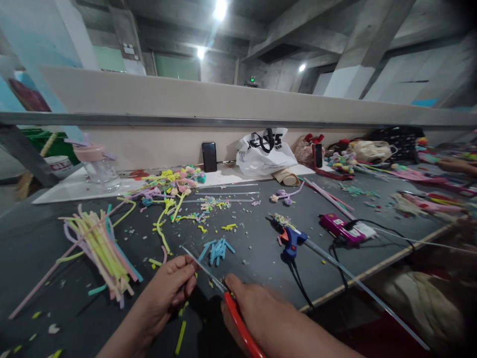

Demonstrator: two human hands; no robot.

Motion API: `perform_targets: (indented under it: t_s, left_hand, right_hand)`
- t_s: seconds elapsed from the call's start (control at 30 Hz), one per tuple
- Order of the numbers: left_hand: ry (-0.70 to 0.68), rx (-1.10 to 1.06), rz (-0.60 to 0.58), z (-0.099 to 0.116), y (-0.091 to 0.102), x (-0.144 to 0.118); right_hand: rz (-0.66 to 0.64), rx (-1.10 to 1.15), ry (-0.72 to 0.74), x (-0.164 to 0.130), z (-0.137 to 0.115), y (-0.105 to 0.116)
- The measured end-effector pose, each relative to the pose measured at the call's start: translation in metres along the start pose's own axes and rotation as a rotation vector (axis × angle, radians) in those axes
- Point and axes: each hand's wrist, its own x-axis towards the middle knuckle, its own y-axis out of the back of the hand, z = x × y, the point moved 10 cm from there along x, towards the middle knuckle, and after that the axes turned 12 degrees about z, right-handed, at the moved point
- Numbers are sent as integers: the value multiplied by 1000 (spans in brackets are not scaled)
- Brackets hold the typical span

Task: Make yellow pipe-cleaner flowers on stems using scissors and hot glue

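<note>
My right hand [261, 303] grips red-handled scissors [238, 318], whose long metal blades point up and to the left. My left hand [171, 283] is closed in a pinch close beside the blades; whatever its fingertips hold is too small or hidden. Just beyond the blades lies a small pile of cut blue pipe cleaner pieces [219, 251]. A bundle of pastel pipe cleaners [100, 253] rests to the left of my left hand. Below the hands lies a yellow-green piece [181, 337].
A blue glue gun [293, 243] with a long clear glue stick lies right of my hands, near a magenta device [343, 228] with black cables. Behind are fuzzy flower pieces [182, 179], a phone [209, 157], a white bag [264, 154] and a clear cup [97, 171]. Another person's hand [456, 166] shows far right.
</note>
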Motion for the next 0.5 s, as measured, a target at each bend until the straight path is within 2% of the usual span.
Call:
perform_targets:
  t_s: [0.17,0.3,0.5]
  left_hand:
    - [9,9,0,-2,-1,1]
    - [-17,20,-19,0,-3,1]
    - [-17,31,-12,0,5,2]
  right_hand:
    - [2,66,3,1,7,-10]
    - [-56,130,-40,4,15,-15]
    - [-133,194,-155,16,22,-5]
